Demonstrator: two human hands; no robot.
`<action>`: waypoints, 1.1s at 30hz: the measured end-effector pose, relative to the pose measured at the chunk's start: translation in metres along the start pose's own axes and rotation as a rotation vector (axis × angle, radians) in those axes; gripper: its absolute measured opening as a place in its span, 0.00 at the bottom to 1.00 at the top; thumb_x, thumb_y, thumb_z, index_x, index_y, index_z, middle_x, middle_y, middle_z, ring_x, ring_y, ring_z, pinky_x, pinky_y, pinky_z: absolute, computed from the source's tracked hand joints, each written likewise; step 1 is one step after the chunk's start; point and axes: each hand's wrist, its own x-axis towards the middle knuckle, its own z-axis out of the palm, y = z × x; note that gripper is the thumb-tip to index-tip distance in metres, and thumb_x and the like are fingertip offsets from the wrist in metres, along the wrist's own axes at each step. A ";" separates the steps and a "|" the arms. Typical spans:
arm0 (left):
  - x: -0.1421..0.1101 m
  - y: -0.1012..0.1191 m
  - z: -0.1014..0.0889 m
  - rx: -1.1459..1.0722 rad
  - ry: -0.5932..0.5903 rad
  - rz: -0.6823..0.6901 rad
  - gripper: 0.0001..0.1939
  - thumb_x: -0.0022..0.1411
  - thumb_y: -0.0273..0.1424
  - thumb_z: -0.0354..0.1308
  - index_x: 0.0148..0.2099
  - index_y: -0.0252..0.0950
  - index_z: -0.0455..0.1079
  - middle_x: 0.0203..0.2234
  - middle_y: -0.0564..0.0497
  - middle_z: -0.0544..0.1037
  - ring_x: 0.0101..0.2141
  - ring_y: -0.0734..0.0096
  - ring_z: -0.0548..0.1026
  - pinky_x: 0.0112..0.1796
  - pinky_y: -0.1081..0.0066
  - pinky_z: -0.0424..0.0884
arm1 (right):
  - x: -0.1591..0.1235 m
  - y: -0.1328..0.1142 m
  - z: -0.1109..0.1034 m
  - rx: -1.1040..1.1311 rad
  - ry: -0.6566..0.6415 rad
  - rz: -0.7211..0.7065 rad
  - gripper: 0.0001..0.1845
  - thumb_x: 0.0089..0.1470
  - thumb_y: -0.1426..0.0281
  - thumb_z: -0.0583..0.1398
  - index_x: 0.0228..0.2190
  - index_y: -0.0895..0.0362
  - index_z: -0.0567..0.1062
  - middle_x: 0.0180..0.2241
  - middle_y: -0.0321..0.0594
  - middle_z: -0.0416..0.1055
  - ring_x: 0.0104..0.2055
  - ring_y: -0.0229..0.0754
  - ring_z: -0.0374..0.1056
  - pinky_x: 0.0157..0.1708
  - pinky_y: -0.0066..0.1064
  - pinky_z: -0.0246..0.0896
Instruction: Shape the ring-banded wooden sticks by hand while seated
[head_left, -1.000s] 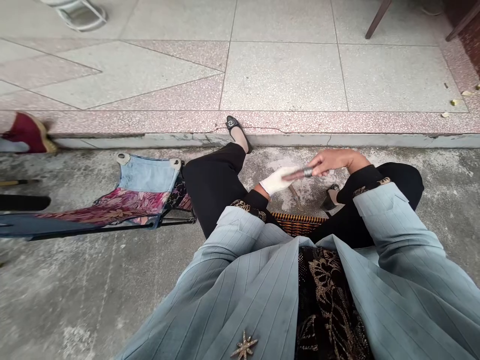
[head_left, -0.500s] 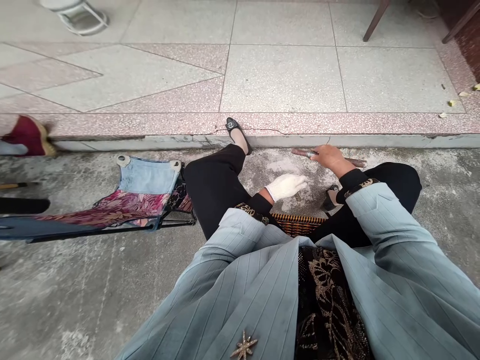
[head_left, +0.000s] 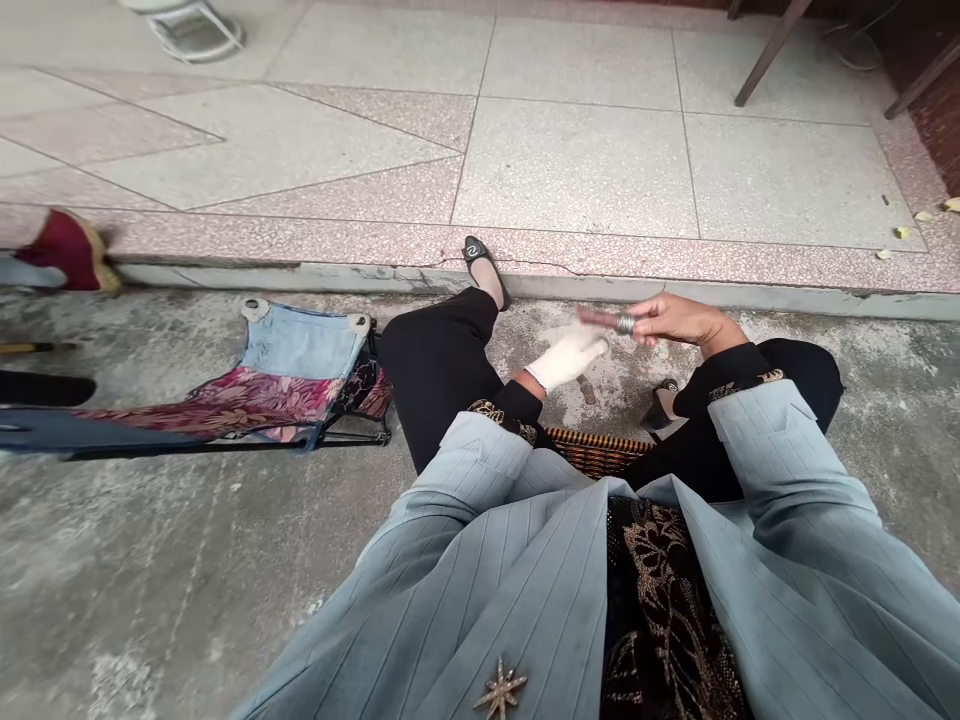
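My right hand [head_left: 679,320] is bare and closed round a brown stick [head_left: 595,316]. Silvery wire [head_left: 625,324] is coiled round the stick just ahead of my fingertips, and the stick's free end is blurred. My left hand [head_left: 568,357], in a white knitted glove, reaches toward the stick from just below it. Motion smears the gloved fingers, so whether they grip anything is unclear. On the concrete below lies a short brown piece [head_left: 586,389], perhaps wood. A woven basket-like edge [head_left: 600,450] shows between my legs.
A low raised step [head_left: 375,272] runs across in front of me, with my shoe [head_left: 480,265] against it. To the left is a folding chair [head_left: 304,345] with floral fabric. Another person's red shoe [head_left: 71,250] is at far left. A white stool [head_left: 196,28] stands farther back.
My right hand has turned and shifted slightly right, bringing the wire coil close to its fingertips. The gloved left hand has lifted a little toward the stick. The view has tilted slightly.
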 end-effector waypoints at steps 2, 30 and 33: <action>0.000 0.004 0.006 0.050 -0.078 0.012 0.21 0.72 0.42 0.41 0.44 0.34 0.72 0.35 0.47 0.77 0.35 0.66 0.73 0.39 0.69 0.65 | 0.002 0.009 0.001 0.058 0.288 0.027 0.15 0.54 0.60 0.65 0.37 0.60 0.78 0.24 0.35 0.69 0.23 0.31 0.59 0.24 0.26 0.54; 0.016 -0.013 -0.080 0.209 -0.250 0.016 0.18 0.71 0.40 0.45 0.42 0.36 0.72 0.29 0.50 0.75 0.29 0.69 0.70 0.33 0.72 0.62 | 0.089 -0.034 -0.011 0.202 0.432 -0.085 0.24 0.44 0.50 0.68 0.30 0.58 0.73 0.22 0.34 0.67 0.22 0.33 0.59 0.24 0.27 0.54; 0.030 -0.014 -0.083 0.328 -0.290 0.017 0.18 0.71 0.41 0.44 0.42 0.38 0.72 0.31 0.49 0.76 0.31 0.66 0.72 0.33 0.70 0.62 | 0.105 -0.037 -0.026 -0.377 0.522 0.104 0.16 0.51 0.58 0.65 0.35 0.58 0.78 0.26 0.40 0.72 0.28 0.39 0.65 0.28 0.29 0.55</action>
